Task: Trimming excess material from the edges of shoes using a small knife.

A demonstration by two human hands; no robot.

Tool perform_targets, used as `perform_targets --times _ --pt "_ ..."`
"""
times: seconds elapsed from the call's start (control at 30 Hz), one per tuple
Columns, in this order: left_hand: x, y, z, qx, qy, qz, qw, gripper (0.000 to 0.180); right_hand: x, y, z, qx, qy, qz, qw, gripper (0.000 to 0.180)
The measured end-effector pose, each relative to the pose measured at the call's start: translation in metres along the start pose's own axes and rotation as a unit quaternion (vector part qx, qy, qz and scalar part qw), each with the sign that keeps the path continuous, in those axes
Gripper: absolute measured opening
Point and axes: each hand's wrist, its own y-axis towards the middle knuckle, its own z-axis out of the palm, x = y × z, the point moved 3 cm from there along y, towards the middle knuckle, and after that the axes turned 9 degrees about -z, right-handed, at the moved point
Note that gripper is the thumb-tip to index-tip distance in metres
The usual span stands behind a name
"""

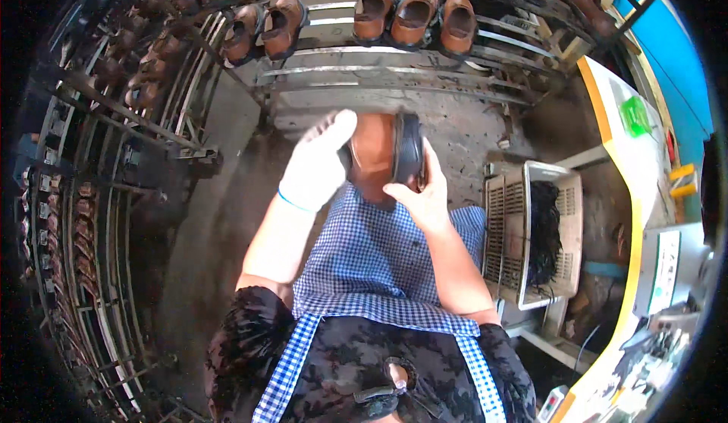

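Left of our white-gloved left hand (pixel 314 166), we have room to pass above the grey concrete floor (pixel 193 229) up to the dark metal shoe rack (pixel 203 153). A slatted metal rack (pixel 341 68) with brown leather shoes (pixel 409 31) bars the way ahead. To our right, the pale slatted plastic crate (pixel 526 226) and white, yellow-edged table (pixel 616 97) obstruct; the dim gap between them seems narrow.

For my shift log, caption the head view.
A bare right hand grips a brown shoe, a white-gloved left hand at its side, a shoe rack beyond.
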Motion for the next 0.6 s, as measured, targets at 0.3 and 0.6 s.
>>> perform_targets --times 0.3,0.6 --pt "0.037 -0.058 0.042 0.076 0.170 -0.037 0.982 0.040 0.058 -0.042 -0.040 0.042 -0.161 -0.136 0.977 0.060" --pt "0.048 -0.098 0.080 0.126 0.190 0.056 0.972 0.022 0.142 -0.053 -0.014 0.207 -0.534 -0.438 0.693 0.043"
